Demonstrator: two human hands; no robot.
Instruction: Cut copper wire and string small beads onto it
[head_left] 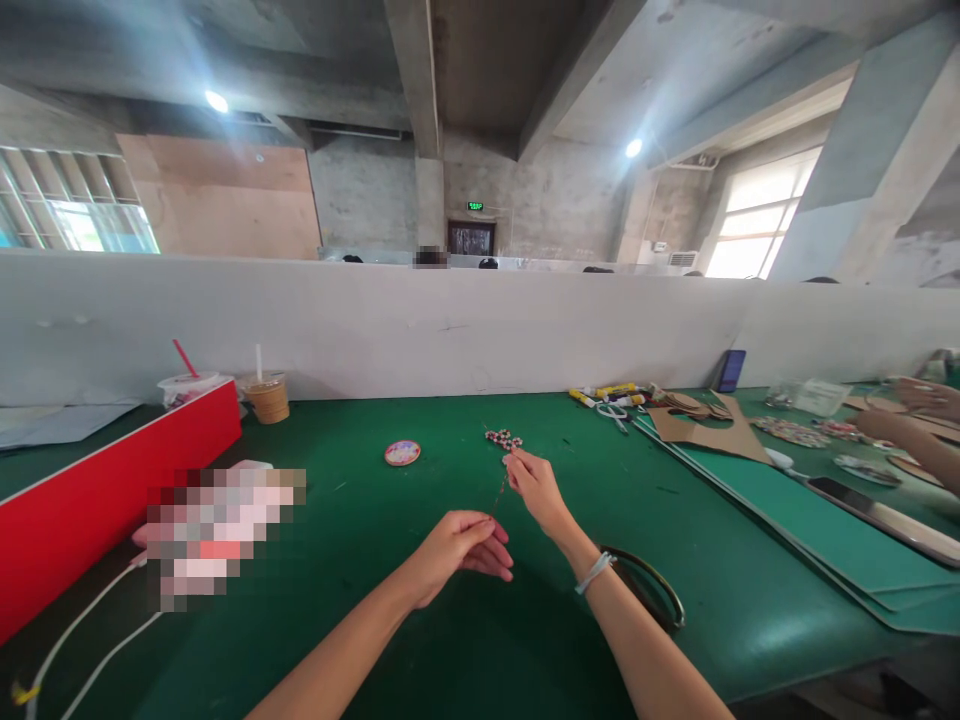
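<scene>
Seeing the left hand [466, 546] half-curled, pinching a thin strand [499, 493], right hand [537, 487] pinched closed on the near edge of the beaded piece [503, 439], above mid worktop [337, 520] (can't tell clearance from my end).

There are one beaded piece [502, 439], two drink cups [268, 402], two ceiling lights [217, 102] and one exit sign [475, 206].

workshop: concrete beams [421, 90], green worktable [352, 510]
</scene>
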